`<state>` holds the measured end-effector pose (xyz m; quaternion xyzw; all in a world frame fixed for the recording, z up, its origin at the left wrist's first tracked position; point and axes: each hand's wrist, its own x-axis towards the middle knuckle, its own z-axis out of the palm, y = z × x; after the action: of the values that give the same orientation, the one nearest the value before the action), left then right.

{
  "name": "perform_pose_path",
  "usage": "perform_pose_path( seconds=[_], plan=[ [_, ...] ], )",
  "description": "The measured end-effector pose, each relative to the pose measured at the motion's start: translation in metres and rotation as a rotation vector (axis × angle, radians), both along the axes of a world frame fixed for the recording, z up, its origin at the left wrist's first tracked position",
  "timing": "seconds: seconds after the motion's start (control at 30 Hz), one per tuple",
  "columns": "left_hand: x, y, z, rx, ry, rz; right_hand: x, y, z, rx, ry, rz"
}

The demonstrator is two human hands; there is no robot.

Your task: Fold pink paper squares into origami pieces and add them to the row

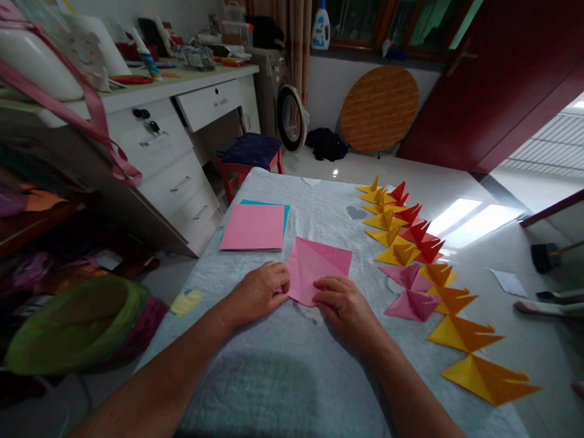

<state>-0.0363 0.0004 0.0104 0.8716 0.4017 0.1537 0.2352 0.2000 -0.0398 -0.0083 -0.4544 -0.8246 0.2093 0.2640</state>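
Note:
A creased sheet of pink origami paper (322, 261) lies on the cloth-covered table in front of me. My left hand (265, 287) pinches its left corner, with the fingers curled together. Over the sheet's lower right edge, my right hand (344, 304) has its fingers bent and pressed together on the paper. The near edge curves up slightly between both hands. Beyond my left hand sits a stack of square paper (253, 227), pink on top with blue showing beneath. To the right stand rows of folded paper cranes, including a pink crane (413, 304) and a yellow crane (490, 379).
The table (248, 383) has a pale patterned cloth. Orange-red cranes (419, 223) line its right side. A green basket (72, 323) is on the left below a white desk (165, 150). A stool (251, 150) stands past the far left corner.

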Motion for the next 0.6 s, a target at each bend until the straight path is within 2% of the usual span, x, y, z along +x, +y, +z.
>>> perform_pose_path(
  seconds=[0.13, 0.4, 0.6],
  plan=[
    [-0.001, 0.002, 0.003, -0.006, 0.078, 0.025, -0.001, 0.001, 0.005, -0.02, 0.047, -0.015],
    [-0.003, 0.003, 0.007, -0.156, 0.16, 0.038, 0.006, 0.007, 0.003, -0.077, 0.131, -0.024],
    [-0.003, 0.003, 0.008, -0.146, 0.182, 0.036, 0.013, 0.007, 0.003, -0.101, 0.13, -0.088]
  ],
)
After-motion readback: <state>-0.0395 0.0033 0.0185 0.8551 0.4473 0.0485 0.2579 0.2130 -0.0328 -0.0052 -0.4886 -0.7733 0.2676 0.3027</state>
